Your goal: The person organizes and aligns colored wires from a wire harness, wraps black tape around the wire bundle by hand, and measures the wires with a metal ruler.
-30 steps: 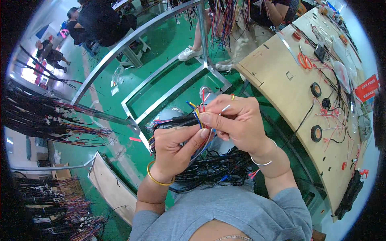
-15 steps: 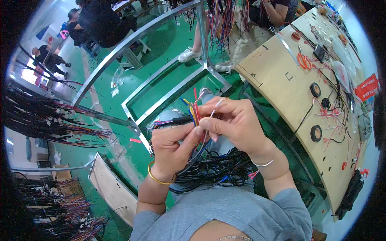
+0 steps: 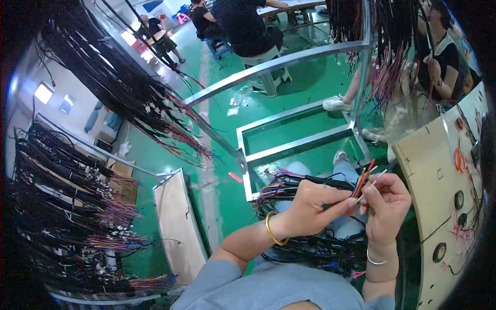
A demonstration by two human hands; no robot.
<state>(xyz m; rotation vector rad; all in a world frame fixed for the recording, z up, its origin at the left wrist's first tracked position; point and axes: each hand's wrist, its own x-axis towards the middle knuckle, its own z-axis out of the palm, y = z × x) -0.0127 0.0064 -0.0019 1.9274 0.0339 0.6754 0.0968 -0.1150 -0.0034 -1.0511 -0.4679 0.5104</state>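
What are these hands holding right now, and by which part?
The left hand pinches a bundle of coloured wires just below their loose ends; the right hand holds a white wire near its end.

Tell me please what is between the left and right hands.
The head view shows thin coloured wires between the left hand and the right hand.

Orange scissors (image 3: 459, 160) and black tape rolls (image 3: 439, 245) on a pale counter (image 3: 431, 199), silvery metal frame (image 3: 294, 145), white stool (image 3: 262, 58), green floor (image 3: 310, 82)
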